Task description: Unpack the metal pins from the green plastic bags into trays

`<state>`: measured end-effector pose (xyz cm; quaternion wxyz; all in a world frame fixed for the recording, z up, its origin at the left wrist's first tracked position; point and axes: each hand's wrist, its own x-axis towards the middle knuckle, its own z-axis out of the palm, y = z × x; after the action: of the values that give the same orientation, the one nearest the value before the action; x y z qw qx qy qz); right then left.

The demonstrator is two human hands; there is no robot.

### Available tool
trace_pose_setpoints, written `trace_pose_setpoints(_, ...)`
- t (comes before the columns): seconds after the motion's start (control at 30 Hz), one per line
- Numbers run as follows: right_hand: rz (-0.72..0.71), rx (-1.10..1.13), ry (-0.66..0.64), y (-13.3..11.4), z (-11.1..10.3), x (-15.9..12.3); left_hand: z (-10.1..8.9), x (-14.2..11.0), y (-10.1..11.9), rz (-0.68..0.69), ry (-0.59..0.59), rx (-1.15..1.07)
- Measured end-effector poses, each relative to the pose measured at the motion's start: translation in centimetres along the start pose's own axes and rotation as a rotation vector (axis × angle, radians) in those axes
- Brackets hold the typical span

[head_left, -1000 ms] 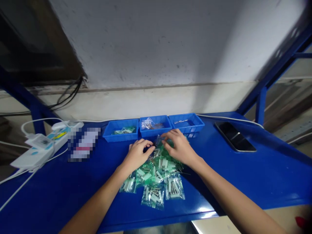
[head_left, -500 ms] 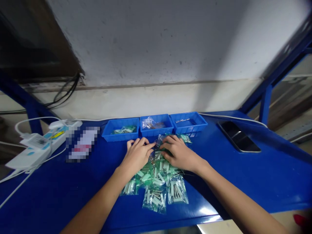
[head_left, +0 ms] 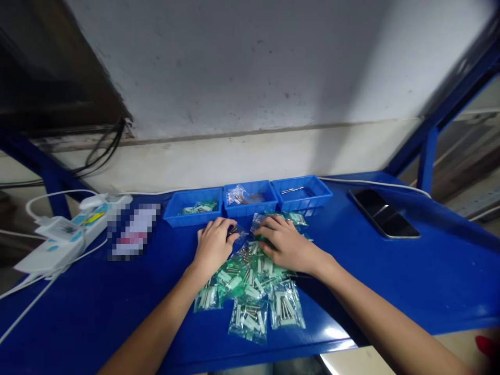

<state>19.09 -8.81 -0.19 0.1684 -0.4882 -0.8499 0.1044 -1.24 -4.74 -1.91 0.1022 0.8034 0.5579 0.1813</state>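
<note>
My left hand [head_left: 214, 242] is closed, with thumb and fingers pinching a small clear plastic bag [head_left: 242, 234] that has dark metal pieces, likely screws, at its end. My right hand [head_left: 283, 242] lies over the top of the pile with fingers bent and apart, touching the packets; its fingertips are partly hidden. Under and in front of both hands spreads a pile of clear and green-tinted packets [head_left: 252, 278] with white plugs and screws inside. Two packets lie nearest me, a left one [head_left: 249, 319] and a right one [head_left: 287, 307].
Behind the pile stand a left blue bin [head_left: 175, 219] with packets, a middle blue bin [head_left: 250, 209] with clear bags and screws, and a right blue bin [head_left: 302, 203] with thin metal pieces. A phone [head_left: 385, 213] lies right; a power strip [head_left: 58, 247] with cables lies left.
My left hand has drawn back leftward from the right hand, with the clear bag and metal pieces now showing at its fingertips. My right hand has stayed nearly in place.
</note>
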Motion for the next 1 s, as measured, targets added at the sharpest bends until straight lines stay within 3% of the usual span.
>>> trace_pose_setpoints(0.1,0.006,0.025,0.036,-0.1,-0.1,0.1,0.0,0.2,0.3,0.06,-0.006,-0.271)
trace_pose_setpoints(0.2,0.035,0.119,0.158,-0.3,-0.4,0.4,-0.4,0.2,0.9,0.089,0.031,-0.551)
trace_pose_setpoints(0.3,0.066,0.287,0.277,-0.8,-0.6,0.5,-1.0,-0.1,1.8,0.024,0.022,-0.836)
trace_pose_setpoints(0.47,0.017,0.477,0.338,-1.9,-0.7,0.5,-1.5,-0.9,3.2,-0.12,-0.042,-1.192)
trace_pose_setpoints(0.57,0.028,0.476,0.391,-2.1,-0.6,0.5,-1.6,-1.0,3.4,-0.133,-0.077,-1.172)
trace_pose_setpoints(0.77,0.085,0.493,0.42,-1.7,-0.4,0.7,-1.9,-0.8,3.2,0.038,-0.1,-0.75)
trace_pose_setpoints(0.87,0.107,0.548,0.416,-1.8,-0.3,0.7,-2.0,-0.9,3.1,0.019,-0.113,-0.834)
trace_pose_setpoints(1.0,0.11,0.592,0.313,-2.0,-0.4,0.6,-2.0,-0.9,2.8,-0.085,0.001,-1.035)
